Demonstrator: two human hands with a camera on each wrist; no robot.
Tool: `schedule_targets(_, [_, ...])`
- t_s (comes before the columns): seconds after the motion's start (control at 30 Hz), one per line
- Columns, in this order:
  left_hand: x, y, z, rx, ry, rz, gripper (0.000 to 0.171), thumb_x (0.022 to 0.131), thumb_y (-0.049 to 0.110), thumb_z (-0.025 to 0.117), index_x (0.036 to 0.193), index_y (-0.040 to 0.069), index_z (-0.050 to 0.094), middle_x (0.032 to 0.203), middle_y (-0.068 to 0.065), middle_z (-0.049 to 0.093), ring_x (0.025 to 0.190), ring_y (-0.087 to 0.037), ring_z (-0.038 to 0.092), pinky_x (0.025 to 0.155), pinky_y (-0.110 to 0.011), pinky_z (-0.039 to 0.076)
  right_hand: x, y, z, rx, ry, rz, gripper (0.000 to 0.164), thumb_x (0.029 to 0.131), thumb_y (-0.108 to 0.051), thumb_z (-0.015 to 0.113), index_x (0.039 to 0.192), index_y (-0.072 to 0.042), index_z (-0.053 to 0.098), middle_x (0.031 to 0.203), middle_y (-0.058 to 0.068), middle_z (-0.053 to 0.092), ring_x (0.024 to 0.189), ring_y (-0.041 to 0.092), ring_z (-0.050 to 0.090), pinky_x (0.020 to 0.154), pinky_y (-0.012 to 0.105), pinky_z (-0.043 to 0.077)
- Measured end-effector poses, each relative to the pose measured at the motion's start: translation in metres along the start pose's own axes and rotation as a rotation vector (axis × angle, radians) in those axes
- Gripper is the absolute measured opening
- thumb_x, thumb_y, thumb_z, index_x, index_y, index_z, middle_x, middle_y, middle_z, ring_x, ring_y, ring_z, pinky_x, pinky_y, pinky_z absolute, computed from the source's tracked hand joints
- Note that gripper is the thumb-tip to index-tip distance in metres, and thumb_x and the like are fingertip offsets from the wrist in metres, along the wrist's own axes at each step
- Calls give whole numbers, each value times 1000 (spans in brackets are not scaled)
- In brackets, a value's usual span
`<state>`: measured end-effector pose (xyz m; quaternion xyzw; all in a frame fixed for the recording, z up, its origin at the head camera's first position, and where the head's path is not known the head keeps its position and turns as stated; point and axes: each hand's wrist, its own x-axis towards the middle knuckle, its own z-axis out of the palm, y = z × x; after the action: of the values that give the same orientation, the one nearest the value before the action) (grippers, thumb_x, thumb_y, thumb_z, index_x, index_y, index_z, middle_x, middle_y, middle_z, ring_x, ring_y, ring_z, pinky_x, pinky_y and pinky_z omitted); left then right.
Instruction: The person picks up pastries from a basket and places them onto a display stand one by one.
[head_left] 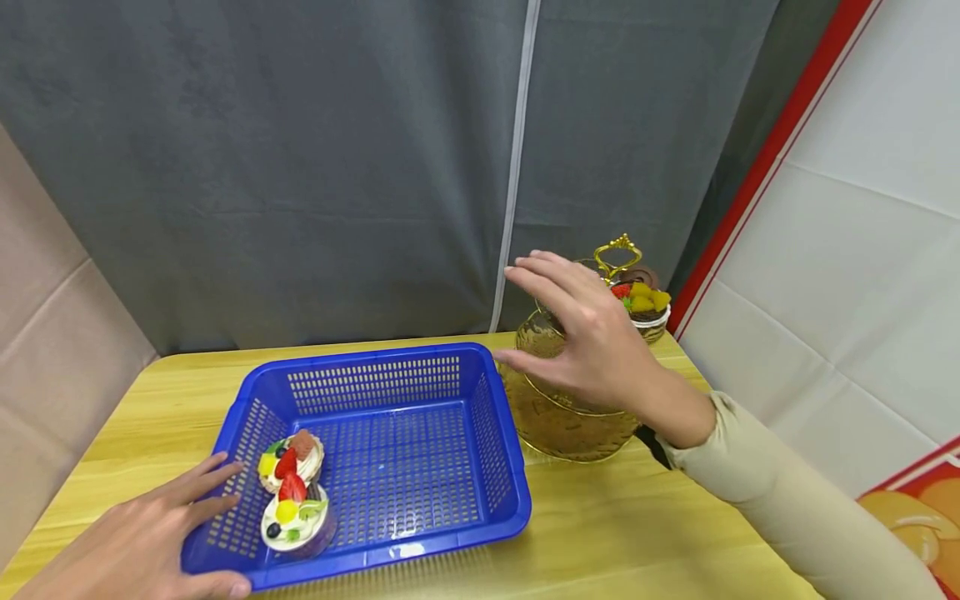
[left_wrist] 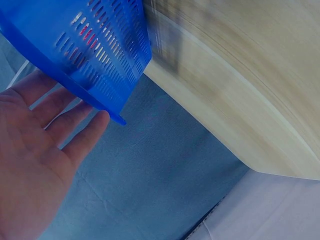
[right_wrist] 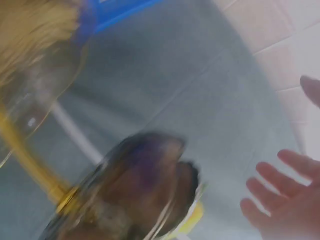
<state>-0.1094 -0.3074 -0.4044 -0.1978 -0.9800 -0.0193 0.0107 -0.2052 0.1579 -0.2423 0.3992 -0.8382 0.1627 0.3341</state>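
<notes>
My left hand point(head_left: 150, 533) rests at the left rim of a blue perforated plastic basket point(head_left: 390, 567), fingers fairly straight over the edge. From below, the left wrist view shows the fingers point(left_wrist: 82, 132) against the rim. Two fruit-topped cream cupcakes sit inside at the basket's left: a front one point(head_left: 288, 532) and one behind it point(head_left: 306, 468). Nothing is held in my right hand point(head_left: 592, 333), which hovers with spread fingers before a gold-trimmed tiered stand point(head_left: 577, 442) and hides part of it. A cupcake with yellow fruit point(head_left: 651, 310) sits on the stand's upper tier.
Both things stand on a wooden table point(head_left: 600, 533). The stand's gold ring handle point(head_left: 618, 254) rises behind my right hand. A grey curtain point(head_left: 337, 183) hangs at the back, with a white panel wall point(head_left: 840, 250) on the right.
</notes>
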Motion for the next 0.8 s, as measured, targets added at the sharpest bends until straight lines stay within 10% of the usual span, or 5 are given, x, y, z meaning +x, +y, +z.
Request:
schedule_targets(0.4, [0, -1, 2, -11, 95, 61, 81, 63, 74, 76, 110, 9, 75, 139, -15, 56, 122, -44, 54, 78, -60, 54, 12, -30, 38, 367, -395, -56, 86, 83, -47, 78, 152, -15, 38, 155, 2, 41, 141, 14, 39, 110, 40, 41])
schedule_targets(0.8, [1, 0, 0, -10, 82, 60, 81, 63, 74, 75, 111, 8, 75, 139, -16, 55, 122, -45, 54, 77, -60, 54, 24, -42, 71, 490, -534, 8, 86, 84, -47, 77, 154, -16, 36, 153, -2, 44, 139, 9, 40, 113, 30, 34])
